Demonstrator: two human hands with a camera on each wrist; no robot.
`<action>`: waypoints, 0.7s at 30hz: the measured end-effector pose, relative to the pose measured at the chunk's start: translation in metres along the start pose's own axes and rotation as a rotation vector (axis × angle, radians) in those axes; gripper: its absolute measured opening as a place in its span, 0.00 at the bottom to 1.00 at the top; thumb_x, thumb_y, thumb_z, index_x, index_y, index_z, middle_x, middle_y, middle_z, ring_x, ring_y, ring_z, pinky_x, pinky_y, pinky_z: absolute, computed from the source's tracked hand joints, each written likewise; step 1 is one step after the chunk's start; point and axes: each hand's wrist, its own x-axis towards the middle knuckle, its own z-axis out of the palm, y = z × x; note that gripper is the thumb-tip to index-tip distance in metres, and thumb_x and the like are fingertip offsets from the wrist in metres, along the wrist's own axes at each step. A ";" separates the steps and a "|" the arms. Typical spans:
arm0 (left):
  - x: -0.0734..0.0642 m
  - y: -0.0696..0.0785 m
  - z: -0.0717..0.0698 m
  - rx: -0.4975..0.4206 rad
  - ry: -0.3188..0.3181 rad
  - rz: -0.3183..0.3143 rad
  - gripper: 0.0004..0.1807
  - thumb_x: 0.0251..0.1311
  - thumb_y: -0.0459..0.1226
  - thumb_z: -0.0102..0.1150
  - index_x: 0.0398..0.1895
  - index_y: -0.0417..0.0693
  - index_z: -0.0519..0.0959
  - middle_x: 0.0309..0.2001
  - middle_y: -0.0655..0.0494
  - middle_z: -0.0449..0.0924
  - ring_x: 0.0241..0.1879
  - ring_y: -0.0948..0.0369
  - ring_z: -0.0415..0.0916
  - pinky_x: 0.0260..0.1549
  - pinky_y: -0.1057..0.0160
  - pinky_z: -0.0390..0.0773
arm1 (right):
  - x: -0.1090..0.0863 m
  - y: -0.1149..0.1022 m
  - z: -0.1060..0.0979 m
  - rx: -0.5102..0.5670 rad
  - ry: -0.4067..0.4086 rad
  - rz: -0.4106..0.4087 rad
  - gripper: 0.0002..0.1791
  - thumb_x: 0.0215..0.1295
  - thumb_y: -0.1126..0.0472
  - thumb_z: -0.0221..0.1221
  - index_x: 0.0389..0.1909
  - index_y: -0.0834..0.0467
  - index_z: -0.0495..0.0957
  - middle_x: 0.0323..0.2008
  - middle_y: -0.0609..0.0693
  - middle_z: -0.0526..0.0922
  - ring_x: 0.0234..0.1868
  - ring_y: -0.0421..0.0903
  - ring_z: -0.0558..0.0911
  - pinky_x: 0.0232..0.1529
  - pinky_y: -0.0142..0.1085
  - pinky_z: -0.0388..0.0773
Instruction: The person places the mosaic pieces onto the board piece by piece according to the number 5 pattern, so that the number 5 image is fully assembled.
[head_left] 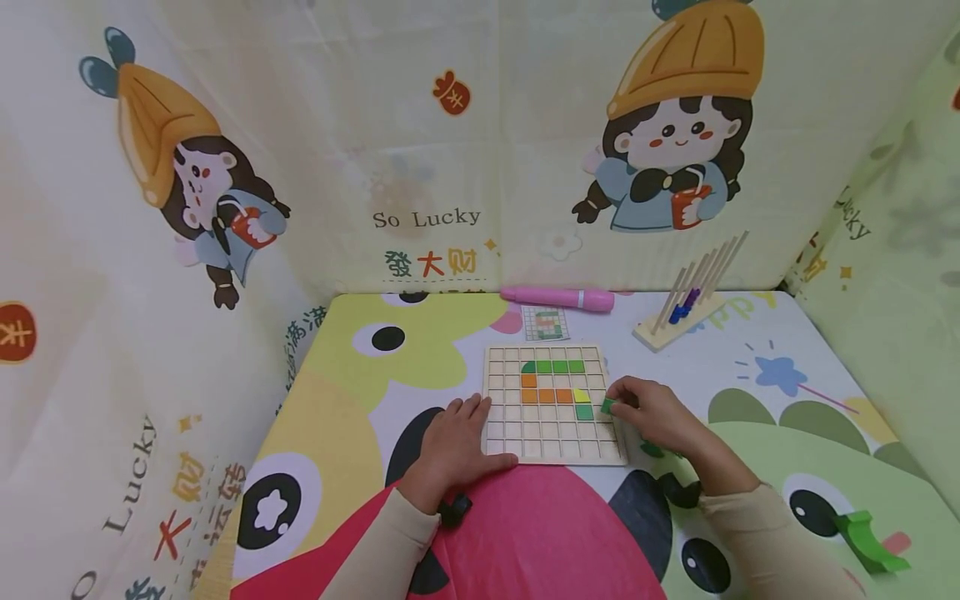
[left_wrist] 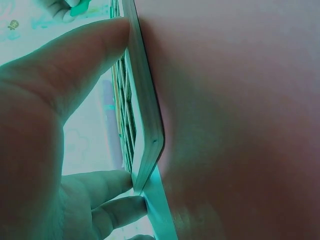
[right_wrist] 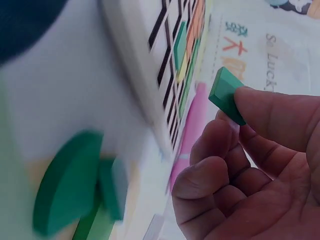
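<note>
A wooden grid board [head_left: 512, 433] lies on the table with green, orange and yellow tiles set in some of its squares. Against its near left corner rests my left hand [head_left: 452, 450]; the thumb [left_wrist: 95, 47] touches the near edge and the fairly straight fingers [left_wrist: 120, 210] meet the left side. Between thumb and fingertips, my right hand [head_left: 656, 412] pinches a small green tile [right_wrist: 226, 91] just beyond the board's right edge. Loose green pieces [right_wrist: 70, 185] lie beneath that hand, partly hidden by it in the head view.
Behind the board lie a small pattern card [head_left: 546, 323] and a pink marker-like stick [head_left: 558, 298]. A wooden base with upright rods [head_left: 678, 321] holds blue and purple pieces at the back right. A curved green strip [head_left: 870, 542] lies at the near right.
</note>
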 end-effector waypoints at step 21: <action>0.000 -0.001 0.001 0.006 0.000 0.001 0.58 0.51 0.70 0.66 0.80 0.50 0.63 0.77 0.48 0.65 0.74 0.45 0.64 0.67 0.44 0.73 | 0.008 -0.011 0.033 -0.082 -0.098 -0.071 0.02 0.71 0.64 0.63 0.37 0.57 0.80 0.32 0.44 0.81 0.35 0.43 0.76 0.39 0.39 0.75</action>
